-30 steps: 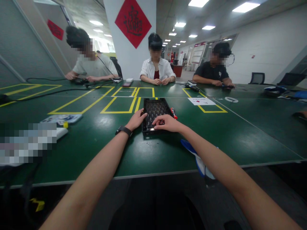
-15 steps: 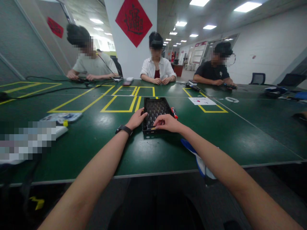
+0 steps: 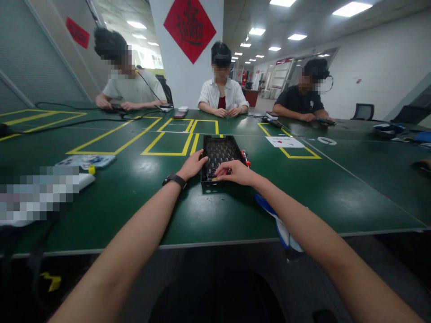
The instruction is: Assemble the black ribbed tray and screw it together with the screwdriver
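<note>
A black tray [image 3: 220, 148], holding rows of small dark and shiny pieces, lies on the green table in front of me. My left hand [image 3: 192, 165] grips its left side, thumb over the rim and fingers along the outer wall. Over the near right part of the tray, my right hand [image 3: 234, 172] is pinched, fingertips down by the near wall. A small yellowish piece [image 3: 215, 179] shows at those fingertips; whether it is held or lies in the tray is unclear. A tool with a red and clear handle [image 3: 245, 158] lies against the tray's right side.
A blue and white object [image 3: 281, 226] lies under my right forearm at the table edge. A white sheet [image 3: 284, 142] and white ring [image 3: 326, 141] are right, a flat patterned packet [image 3: 85, 161] left. Three people sit across the table. Black cables cross the far left.
My right hand's fingers have shifted slightly at the tray's near end, and more of the yellowish piece shows. My left hand stays on the tray's side. The view has tilted a little.
</note>
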Action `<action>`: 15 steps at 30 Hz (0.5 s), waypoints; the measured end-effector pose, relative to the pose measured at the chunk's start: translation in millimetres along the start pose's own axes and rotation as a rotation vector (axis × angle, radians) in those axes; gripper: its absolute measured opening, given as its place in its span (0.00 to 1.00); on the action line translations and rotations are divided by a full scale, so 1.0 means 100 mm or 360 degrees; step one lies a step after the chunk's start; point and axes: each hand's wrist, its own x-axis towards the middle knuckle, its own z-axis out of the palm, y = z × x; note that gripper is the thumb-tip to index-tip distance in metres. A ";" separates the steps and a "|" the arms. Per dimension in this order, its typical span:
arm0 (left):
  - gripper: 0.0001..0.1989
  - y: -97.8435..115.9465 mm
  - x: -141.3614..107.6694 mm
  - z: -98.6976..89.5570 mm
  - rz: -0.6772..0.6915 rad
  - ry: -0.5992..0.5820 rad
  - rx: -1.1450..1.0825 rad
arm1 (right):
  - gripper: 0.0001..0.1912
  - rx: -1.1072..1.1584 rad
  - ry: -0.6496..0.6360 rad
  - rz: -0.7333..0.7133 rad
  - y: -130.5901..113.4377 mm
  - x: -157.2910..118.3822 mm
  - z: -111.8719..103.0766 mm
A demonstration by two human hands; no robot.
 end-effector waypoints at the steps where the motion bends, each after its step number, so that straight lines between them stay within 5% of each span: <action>1: 0.31 0.00 0.00 0.00 -0.0002 -0.0001 0.0002 | 0.15 0.0008 0.0002 0.0000 0.00 0.00 0.00; 15: 0.34 -0.02 0.01 0.00 -0.0066 -0.0110 0.0014 | 0.12 -0.0221 0.0111 -0.0041 -0.06 -0.02 0.03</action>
